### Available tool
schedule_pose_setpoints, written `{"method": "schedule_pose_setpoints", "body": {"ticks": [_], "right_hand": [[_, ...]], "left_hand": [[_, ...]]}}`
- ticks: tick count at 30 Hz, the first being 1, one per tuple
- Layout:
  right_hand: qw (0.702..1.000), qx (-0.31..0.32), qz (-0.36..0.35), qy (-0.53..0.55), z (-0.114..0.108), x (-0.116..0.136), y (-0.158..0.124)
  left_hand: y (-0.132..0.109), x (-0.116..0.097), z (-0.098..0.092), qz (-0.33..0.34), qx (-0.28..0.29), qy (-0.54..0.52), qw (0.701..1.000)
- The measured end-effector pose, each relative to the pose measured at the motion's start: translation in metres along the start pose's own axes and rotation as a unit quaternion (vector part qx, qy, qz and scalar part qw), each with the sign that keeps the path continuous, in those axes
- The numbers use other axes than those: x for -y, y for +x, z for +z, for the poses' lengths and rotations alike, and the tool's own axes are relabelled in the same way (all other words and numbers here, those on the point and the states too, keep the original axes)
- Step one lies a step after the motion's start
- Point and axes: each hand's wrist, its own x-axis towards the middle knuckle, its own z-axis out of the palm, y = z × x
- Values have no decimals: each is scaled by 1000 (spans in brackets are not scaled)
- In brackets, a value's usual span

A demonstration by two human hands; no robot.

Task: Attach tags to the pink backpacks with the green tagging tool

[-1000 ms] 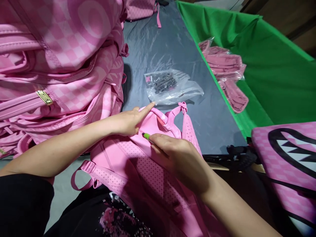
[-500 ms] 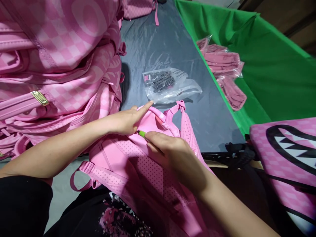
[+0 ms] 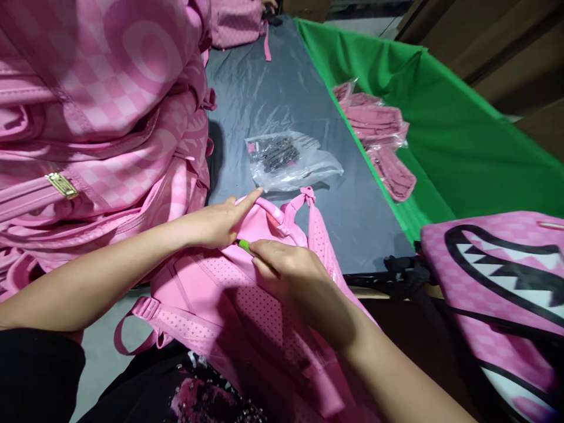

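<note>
Moved nearer the left hand (image 3: pixel 218 223) (grip hard to see), the right hand (image 3: pixel 286 264) pinches a green tool (image 3: pixel 244 245), and a slip could poke the pink bag (image 3: pixel 253 294).

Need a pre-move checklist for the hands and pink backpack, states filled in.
1. Right hand has the green dark-tipped tool in its grip: ok.
2. Left hand touching the pink backpack: ok.
3. Tool tip well away from left-hand fingers: not ok, it is right beside them.
4. Tip touching fabric: cannot tell.
5. Left index fingertip off the clear plastic bag: cannot tell, they overlap or meet in view.
</note>
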Motion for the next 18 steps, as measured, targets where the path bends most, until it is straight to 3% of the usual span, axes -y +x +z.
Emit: {"method": "schedule_pose_setpoints", "body": {"ticks": [5,8,10,12,13,14,15,16,18], "right_hand": [[997,20,24,-72,0,3,1],[998,2,52,-44,-14,-3,-6],[986,-124,100,45,-30,-20,-16],[922,-309,159,174,-45,-50,-26],[878,-376,181,233,-51,-69,-30],[850,-402,193,281,-54,-89,-32],[847,-386,195,309,-54,-110,-32],[867,-347,194,301,-51,-130,-30],[929,-264,196,169,-40,-164,-19]], "left_hand": [[0,0,2,2,-4,6,1000],[0,0,2,6,-14,6,1000],[-1,0,2,8,-19,1,1000],[-2,0,3,9,-24,-6,1000],[-2,0,3,8,-25,-6,1000],[-2,0,4,7,-27,-5,1000],[-2,0,4,6,-30,-4,1000],[-2,0,4,6,-31,-4,999],[-2,-1,5,4,-33,-4,999]]}}
